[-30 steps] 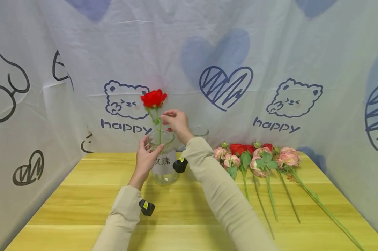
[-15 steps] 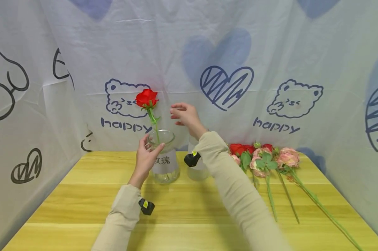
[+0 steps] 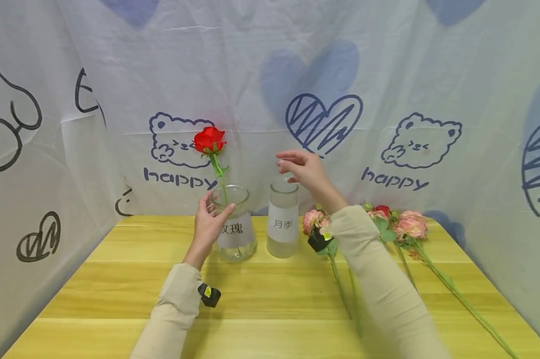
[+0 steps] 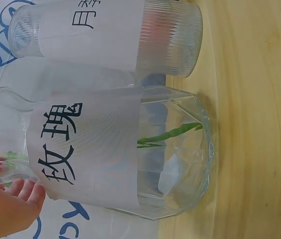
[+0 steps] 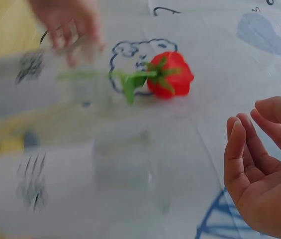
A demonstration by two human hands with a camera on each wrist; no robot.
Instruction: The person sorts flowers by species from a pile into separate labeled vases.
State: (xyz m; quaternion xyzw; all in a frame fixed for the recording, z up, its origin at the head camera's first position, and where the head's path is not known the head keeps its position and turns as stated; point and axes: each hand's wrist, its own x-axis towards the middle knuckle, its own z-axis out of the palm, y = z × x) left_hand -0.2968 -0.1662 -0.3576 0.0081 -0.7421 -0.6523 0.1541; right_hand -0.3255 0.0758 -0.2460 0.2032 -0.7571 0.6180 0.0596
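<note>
A single red rose (image 3: 210, 140) leans to the left in the wide glass vase (image 3: 237, 249) with a paper label. Its green stem end (image 4: 180, 130) shows low inside the glass in the left wrist view. My left hand (image 3: 210, 222) holds the vase around its neck, thumb in front. Above the narrower labelled glass vase (image 3: 282, 224), my right hand (image 3: 307, 174) is in the air with loosely bent fingers (image 5: 237, 149) and nothing between them. The right wrist view is blurred over both vases.
Pink flowers (image 3: 411, 225) and a red bloom (image 3: 381, 210) lie at the right of the wooden table (image 3: 162, 299), partly hidden by the right sleeve (image 3: 368, 249). Their long stems point toward the front. A printed cloth (image 3: 243, 75) hangs behind.
My right hand has let go of the rose and moved right, over toward the narrower vase. The rose has tipped left in the wide vase. My left hand has stayed on that vase.
</note>
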